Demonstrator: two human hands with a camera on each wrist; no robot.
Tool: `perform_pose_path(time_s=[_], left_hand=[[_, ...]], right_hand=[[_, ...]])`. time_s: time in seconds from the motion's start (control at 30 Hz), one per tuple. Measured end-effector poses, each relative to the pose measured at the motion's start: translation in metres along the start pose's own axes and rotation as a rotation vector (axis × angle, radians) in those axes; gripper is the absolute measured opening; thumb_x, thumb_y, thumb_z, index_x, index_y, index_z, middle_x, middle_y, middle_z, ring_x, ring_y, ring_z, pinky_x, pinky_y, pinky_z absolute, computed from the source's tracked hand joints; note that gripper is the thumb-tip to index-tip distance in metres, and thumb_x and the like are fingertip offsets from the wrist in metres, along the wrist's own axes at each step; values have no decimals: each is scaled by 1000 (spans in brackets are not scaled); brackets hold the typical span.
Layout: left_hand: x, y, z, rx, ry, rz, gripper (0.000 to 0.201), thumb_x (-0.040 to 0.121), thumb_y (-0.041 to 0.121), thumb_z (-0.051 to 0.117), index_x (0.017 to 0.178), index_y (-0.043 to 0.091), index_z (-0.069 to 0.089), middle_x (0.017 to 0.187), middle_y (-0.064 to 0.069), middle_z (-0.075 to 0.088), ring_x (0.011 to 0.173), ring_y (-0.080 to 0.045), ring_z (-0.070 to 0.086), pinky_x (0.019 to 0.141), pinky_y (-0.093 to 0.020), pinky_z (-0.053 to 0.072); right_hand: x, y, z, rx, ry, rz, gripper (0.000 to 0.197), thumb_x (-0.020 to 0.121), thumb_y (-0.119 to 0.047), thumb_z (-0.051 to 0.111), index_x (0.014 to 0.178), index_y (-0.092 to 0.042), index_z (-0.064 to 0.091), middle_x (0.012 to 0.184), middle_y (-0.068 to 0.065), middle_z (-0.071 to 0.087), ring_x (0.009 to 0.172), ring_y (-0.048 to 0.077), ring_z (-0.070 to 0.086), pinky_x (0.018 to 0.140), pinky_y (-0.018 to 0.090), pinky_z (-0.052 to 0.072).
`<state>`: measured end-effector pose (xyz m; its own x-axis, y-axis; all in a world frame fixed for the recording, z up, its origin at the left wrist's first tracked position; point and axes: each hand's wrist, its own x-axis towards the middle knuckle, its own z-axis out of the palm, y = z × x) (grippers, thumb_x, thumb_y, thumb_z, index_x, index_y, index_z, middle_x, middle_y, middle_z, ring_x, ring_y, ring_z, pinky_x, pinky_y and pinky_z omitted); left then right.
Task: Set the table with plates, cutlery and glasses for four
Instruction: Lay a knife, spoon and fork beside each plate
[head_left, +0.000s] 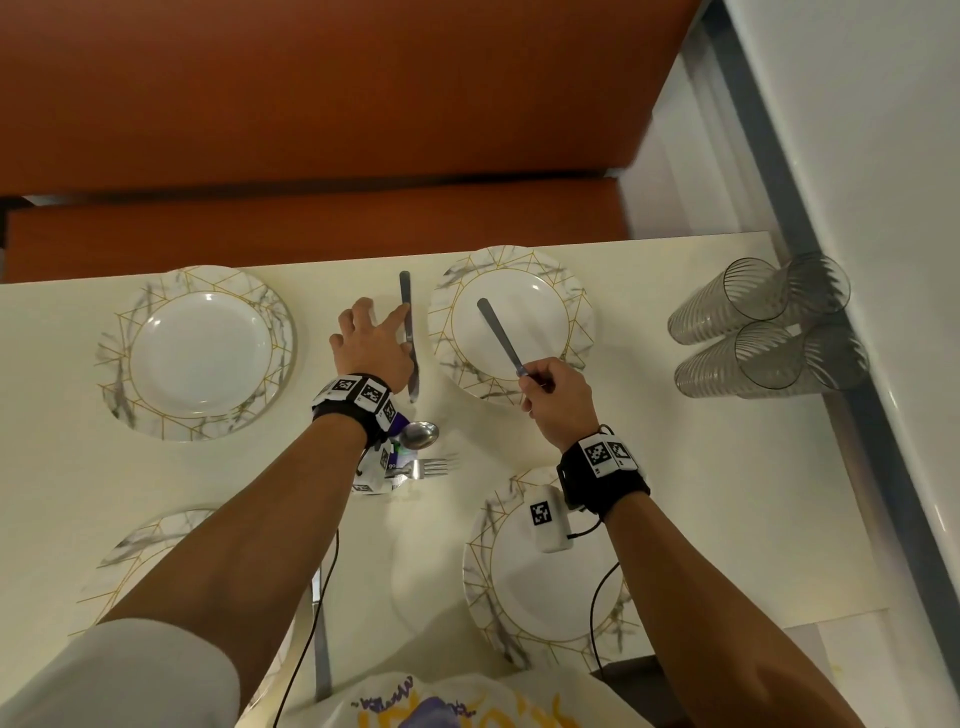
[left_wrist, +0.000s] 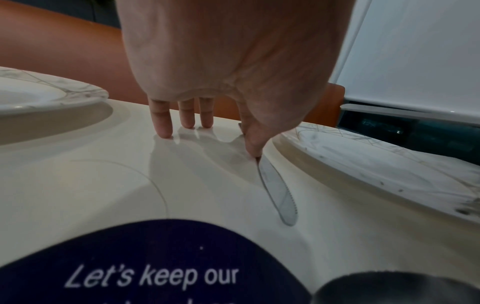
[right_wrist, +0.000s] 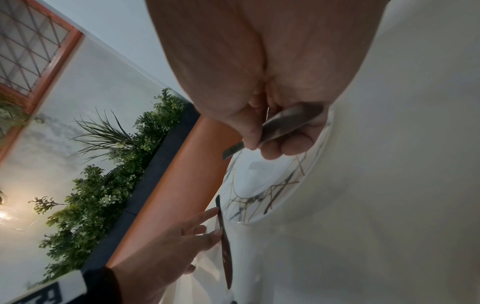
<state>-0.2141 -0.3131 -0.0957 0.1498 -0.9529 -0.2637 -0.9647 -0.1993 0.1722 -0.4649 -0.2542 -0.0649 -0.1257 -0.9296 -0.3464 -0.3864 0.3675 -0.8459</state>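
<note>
A knife (head_left: 410, 338) (left_wrist: 278, 191) lies flat on the white table (head_left: 675, 467) between the two far marble-patterned plates. My left hand (head_left: 376, 325) (left_wrist: 207, 133) has straight fingers, and one fingertip touches the knife's side (right_wrist: 224, 242). My right hand (head_left: 543, 387) (right_wrist: 270, 139) grips a second knife (head_left: 498, 335) (right_wrist: 285, 123) at its blade end, with the handle pointing up-left over the far right plate (head_left: 576, 312) (right_wrist: 259, 185). A spoon (head_left: 422, 434) and a fork (head_left: 434, 466) lie just below my left wrist.
Also on the table are a far left plate (head_left: 119, 364), a near right plate (head_left: 478, 571) and a near left plate (head_left: 135, 540), partly under my arm. Several clear ribbed glasses (head_left: 763, 332) lie stacked on their sides at the right edge. An orange bench (head_left: 311, 104) runs beyond the far edge.
</note>
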Motion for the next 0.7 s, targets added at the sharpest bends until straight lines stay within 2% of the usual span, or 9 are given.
perform_pose_path(time_s=[0.23, 0.47, 0.6, 0.7], left_hand=[[3, 0, 0, -5, 2, -9, 58, 97, 39, 63, 152, 39, 45, 154, -12, 34, 140, -36, 34, 109, -55, 40], [0, -5, -5, -71, 2, 7, 58, 97, 39, 63, 152, 38, 45, 155, -12, 37, 140, -37, 37, 109, -57, 41], [-12, -20, -12, -219, 60, 30, 59, 95, 24, 63, 152, 27, 49, 152, -14, 45, 135, -39, 44, 105, -57, 45], [-28, -31, -16, -392, 98, 20, 44, 97, 18, 61, 142, 17, 58, 140, -13, 59, 125, -34, 55, 104, -49, 49]], right_hand=[[2, -2, 1, -15, -10, 2, 11, 95, -9, 62, 103, -4, 67, 83, 5, 68, 61, 12, 62, 55, 12, 48], [0, -5, 2, -2, -12, 22, 11, 95, -10, 62, 103, -5, 67, 89, 6, 69, 67, 16, 63, 54, 11, 48], [0, -13, 7, 11, -9, 38, 10, 96, -9, 61, 103, -6, 67, 92, 6, 70, 69, 17, 65, 55, 12, 50], [0, -22, 24, 26, -26, 23, 11, 96, -9, 59, 105, -8, 66, 94, 6, 71, 75, 20, 67, 62, 20, 55]])
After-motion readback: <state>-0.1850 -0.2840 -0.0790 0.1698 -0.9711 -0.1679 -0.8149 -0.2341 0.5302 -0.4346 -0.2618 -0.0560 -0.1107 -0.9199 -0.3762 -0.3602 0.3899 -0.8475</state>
